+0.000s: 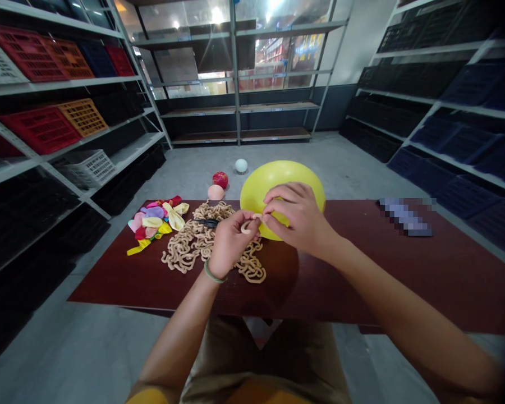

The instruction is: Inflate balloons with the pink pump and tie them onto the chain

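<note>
A large inflated yellow balloon [252, 188] is right behind my hands, over the table's far edge. My left hand [231, 238] pinches a short curved piece of beige cord [246, 227] between thumb and fingers. At that cord's upper end, the thumb and a finger of my right hand [297, 216] close together, the other fingers arched in front of the balloon. Whether the balloon's neck is in this pinch is hidden. Under and beside my left hand lies a loose heap of beige curly cord [183, 247]. A black object like a handle [207, 223] rests on the heap.
Deflated coloured balloons [155, 219] lie left on the dark red table [345, 280]. A pixelated flat item [406, 216] is at the right. Beyond the table are pink [216, 192], red [220, 179] and pale [241, 165] balls. Shelves with crates [42, 129] stand around.
</note>
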The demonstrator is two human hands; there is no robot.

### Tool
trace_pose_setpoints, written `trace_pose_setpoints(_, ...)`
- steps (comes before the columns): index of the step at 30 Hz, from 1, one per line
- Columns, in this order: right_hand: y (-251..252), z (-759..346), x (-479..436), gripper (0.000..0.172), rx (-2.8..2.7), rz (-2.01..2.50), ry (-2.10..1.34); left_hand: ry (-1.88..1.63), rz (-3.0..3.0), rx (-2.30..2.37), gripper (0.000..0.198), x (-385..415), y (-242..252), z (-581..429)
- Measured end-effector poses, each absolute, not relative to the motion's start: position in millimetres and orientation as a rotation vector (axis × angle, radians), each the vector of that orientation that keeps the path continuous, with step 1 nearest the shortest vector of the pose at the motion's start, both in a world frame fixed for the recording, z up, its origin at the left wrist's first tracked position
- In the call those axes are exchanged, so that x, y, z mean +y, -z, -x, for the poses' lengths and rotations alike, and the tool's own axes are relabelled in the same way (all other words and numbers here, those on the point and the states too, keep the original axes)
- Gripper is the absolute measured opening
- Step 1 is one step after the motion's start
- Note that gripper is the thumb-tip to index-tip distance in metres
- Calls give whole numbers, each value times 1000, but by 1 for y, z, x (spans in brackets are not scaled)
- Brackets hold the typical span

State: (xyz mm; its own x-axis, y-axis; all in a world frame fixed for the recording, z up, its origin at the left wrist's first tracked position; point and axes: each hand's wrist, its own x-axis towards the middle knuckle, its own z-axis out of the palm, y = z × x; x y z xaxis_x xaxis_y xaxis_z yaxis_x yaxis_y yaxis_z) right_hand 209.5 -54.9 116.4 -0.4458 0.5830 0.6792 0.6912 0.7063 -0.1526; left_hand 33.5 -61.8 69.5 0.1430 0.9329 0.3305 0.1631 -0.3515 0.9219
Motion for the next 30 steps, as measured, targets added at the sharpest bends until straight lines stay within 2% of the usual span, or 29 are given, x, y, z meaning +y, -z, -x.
trace_pose_setpoints(12,-119,-212,-53,17,-2282,999,256,-1359,-1642,1010,14,-63,-67,-35)
trace_pose_setpoints(22,-111,-206,-57,15,-2187,954,280,-1563,-1756,1252,16,-66,-57,-48)
trace_pose_setpoints(30,-118,-211,-60,16,-2137,931,181,-1765,-1714,1009,17,-63,-38,-48)
